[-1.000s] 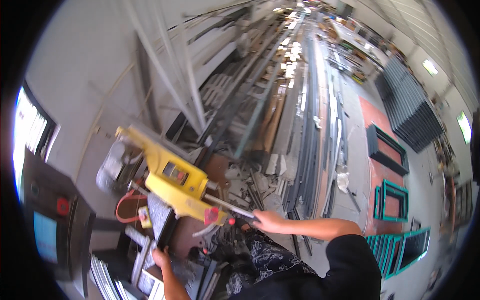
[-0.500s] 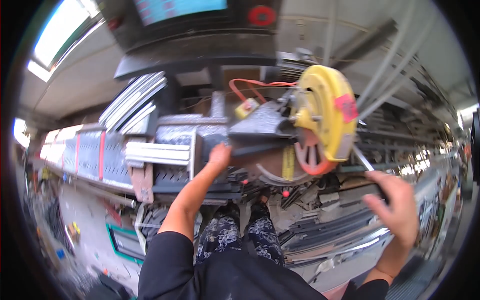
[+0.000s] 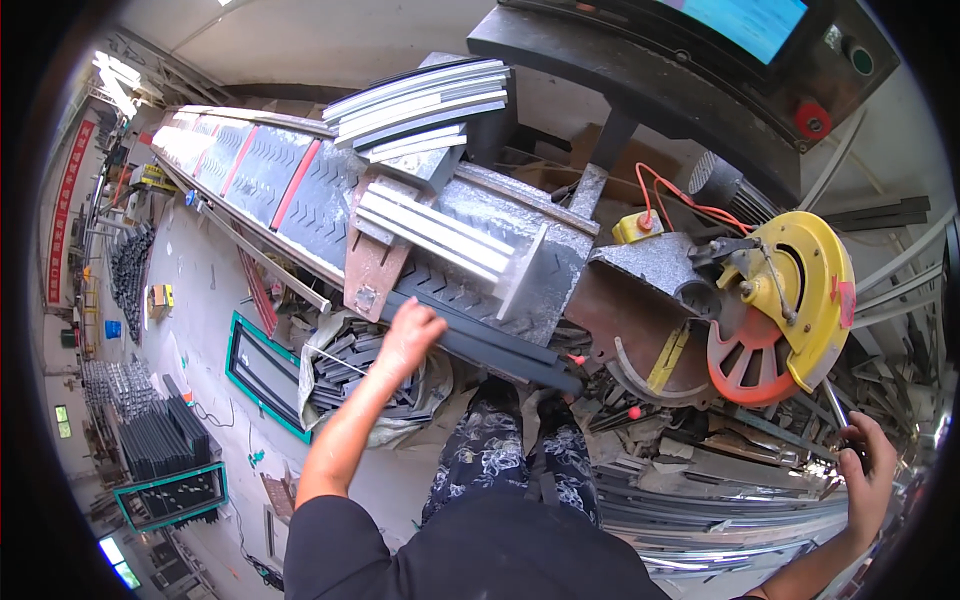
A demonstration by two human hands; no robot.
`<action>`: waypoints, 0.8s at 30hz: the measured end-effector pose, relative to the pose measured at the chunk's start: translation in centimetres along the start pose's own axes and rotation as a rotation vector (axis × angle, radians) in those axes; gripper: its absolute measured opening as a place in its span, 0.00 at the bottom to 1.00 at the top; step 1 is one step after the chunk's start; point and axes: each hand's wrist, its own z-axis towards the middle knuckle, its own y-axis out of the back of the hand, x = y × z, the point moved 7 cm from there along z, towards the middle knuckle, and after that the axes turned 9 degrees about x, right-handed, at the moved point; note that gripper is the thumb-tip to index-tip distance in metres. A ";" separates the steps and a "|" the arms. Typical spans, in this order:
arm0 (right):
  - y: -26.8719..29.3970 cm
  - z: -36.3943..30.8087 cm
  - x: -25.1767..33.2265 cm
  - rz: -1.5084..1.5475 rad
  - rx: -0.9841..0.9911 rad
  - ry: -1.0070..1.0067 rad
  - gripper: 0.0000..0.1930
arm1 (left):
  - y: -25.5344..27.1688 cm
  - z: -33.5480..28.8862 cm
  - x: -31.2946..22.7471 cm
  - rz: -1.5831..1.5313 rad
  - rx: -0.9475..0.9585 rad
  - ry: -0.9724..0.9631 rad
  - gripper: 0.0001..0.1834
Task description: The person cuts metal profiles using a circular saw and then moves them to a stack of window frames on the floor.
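Observation:
My left hand (image 3: 408, 338) is closed, its fingers curled over the left end of a dark grey profile bar (image 3: 490, 340). The bar lies along the front edge of the metal bench. Whatever is inside those fingers is hidden. At the right, my right hand (image 3: 868, 465) is wrapped round the end of the handle (image 3: 834, 402) of a cut-off saw. The saw has a yellow guard (image 3: 815, 290) and an orange lower cover (image 3: 745, 358). Light profile pieces (image 3: 435, 235) rest on the bench, left of an upright plate (image 3: 523, 272).
More profiles (image 3: 420, 105) are stacked at the back of the bench. A control panel (image 3: 740, 30) stands behind the saw. Offcuts fill a sack (image 3: 375, 380) on the floor beside a green-edged frame (image 3: 265, 375). Long bars (image 3: 720, 525) lie low at the right.
My view has swung left, so the saw and panel appear farther right. My left hand has come away from the saw table to the dark bar's left end. My right hand's fingers have curled in.

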 end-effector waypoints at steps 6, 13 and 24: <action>-0.5 0.5 0.3 0.168 -0.038 -0.042 0.27 | -2.0 4.1 7.8 0.049 0.107 0.029 0.19; 0.1 -0.5 -0.2 0.283 -0.185 -0.086 0.28 | -7.0 6.4 8.0 0.133 0.101 0.117 0.09; -3.8 8.2 -21.8 0.669 -0.359 -0.197 0.16 | -5.8 4.3 4.1 0.126 0.042 0.300 0.17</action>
